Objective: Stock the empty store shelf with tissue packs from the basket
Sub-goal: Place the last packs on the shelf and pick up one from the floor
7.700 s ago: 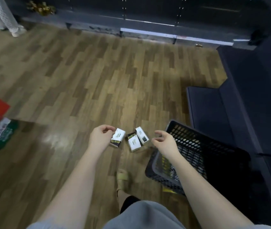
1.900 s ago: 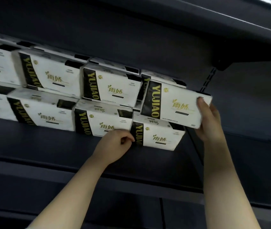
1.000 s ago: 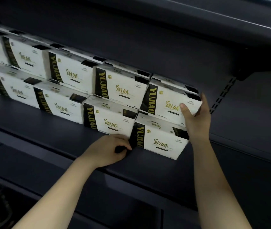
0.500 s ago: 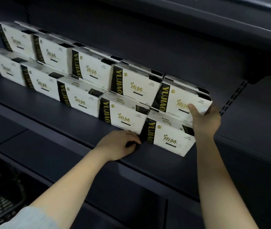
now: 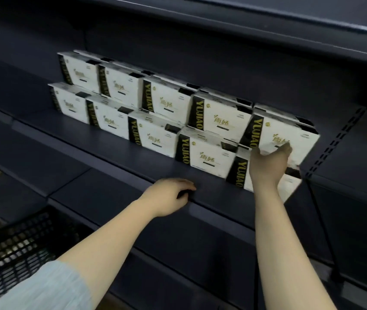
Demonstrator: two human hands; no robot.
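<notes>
- The dark shelf [image 5: 110, 139] runs from 9 o'clock down toward 3 o'clock, and white tissue packs with black-and-gold bands stand on it in two rows, one stacked on the other.
- The right hand [image 5: 267, 164] is at about 3 o'clock, raised in front of the last packs of the row. Its fingers reach up and forward, lying together against the face of the top right pack [image 5: 290, 130]; the picture is blurred there, so I cannot tell whether the tips press on it or only brush it.
- Directly under that one, the bottom right pack [image 5: 290, 186] sits partly hidden behind the right wrist, and its near corner sticks out past the pack above.
- The left hand [image 5: 169, 195] is near the centre, just toward 6 o'clock, resting on the front edge of the shelf. Its fingers are loosely curled downward over the lip, holding no pack.
- The next pack to the left in the lower row [image 5: 207, 155] stands just beyond the left hand, toward 1 o'clock from it, apart from the fingers.
- A black mesh basket [image 5: 10, 249] shows at 8 o'clock, below the shelf; its contents cannot be made out.
- A pale sleeve [image 5: 43, 287] covers the left upper arm at 7 o'clock.
</notes>
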